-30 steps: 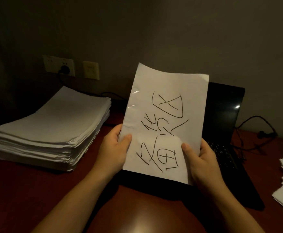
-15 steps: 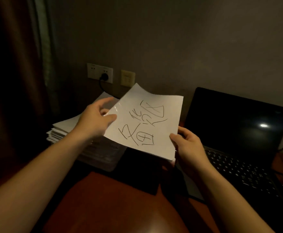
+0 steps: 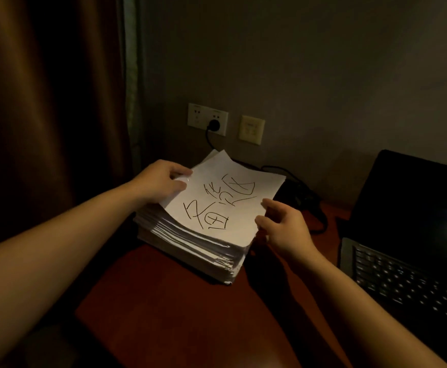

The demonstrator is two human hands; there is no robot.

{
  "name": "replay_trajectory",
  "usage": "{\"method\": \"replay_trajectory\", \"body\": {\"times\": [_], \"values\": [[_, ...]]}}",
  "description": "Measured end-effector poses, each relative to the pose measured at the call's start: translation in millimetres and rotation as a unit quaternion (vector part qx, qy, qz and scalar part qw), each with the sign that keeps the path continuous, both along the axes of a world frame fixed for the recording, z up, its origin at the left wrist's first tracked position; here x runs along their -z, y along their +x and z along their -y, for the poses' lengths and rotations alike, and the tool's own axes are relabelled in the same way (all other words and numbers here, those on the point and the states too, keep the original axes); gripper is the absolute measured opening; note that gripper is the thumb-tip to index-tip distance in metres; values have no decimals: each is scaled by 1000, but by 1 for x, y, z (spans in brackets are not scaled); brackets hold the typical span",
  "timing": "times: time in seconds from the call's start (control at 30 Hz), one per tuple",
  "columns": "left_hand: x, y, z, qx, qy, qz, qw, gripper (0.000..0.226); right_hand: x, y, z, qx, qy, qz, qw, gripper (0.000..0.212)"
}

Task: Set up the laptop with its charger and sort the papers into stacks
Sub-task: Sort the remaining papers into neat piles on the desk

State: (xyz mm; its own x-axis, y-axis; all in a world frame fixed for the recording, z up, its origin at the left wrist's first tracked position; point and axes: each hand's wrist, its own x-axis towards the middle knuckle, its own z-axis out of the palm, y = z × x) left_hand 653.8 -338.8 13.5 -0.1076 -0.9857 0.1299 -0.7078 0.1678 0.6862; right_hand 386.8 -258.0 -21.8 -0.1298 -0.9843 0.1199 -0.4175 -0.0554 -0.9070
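A brown curtain (image 3: 44,128) is seen to the left of and behind the stack of paper (image 3: 190,245), and a grey wall (image 3: 323,75) is seen directly behind the stack. The stack is carried by a reddish-brown desk (image 3: 164,314), close to the wall. A black laptop (image 3: 416,235) is set on the desk to the right of the stack and apart from it; its lid is raised, its screen is dark and its keyboard is lit faintly. The stack itself is thick and its near edges are ragged. A white sheet (image 3: 225,205) marked with large black handwriting is laid on top of the stack, with its near right part resting flat and its left edge and far corner lifted slightly. At the left side of the stack the sheet's left edge is held by the left hand (image 3: 161,184), whose grip is closed on it with the thumb above and the fingers curled below. At the right side of the stack the sheet's right edge is touched by the fingertips of the right hand (image 3: 283,227); the fingers are loosely curved, and it cannot be told whether that grip is closed on the paper or merely laid against it. On the wall above the stack a white outlet (image 3: 201,116) is mounted, with a cream switch plate (image 3: 251,129) to its right. A black cable (image 3: 291,179) is seen on the desk between the stack and the laptop. A black plug (image 3: 214,125) is seated in the outlet.
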Motion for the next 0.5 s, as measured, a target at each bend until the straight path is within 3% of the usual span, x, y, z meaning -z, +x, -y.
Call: {"method": "replay_trajectory", "body": {"times": [0.23,0.5], "values": [[21,4,12,-40,-9,49,998,41,13,1,14,-46,-14,-170,984,64],[30,10,14,-37,-22,139,989,43,26,3,17,-73,1,-355,932,66]]}}
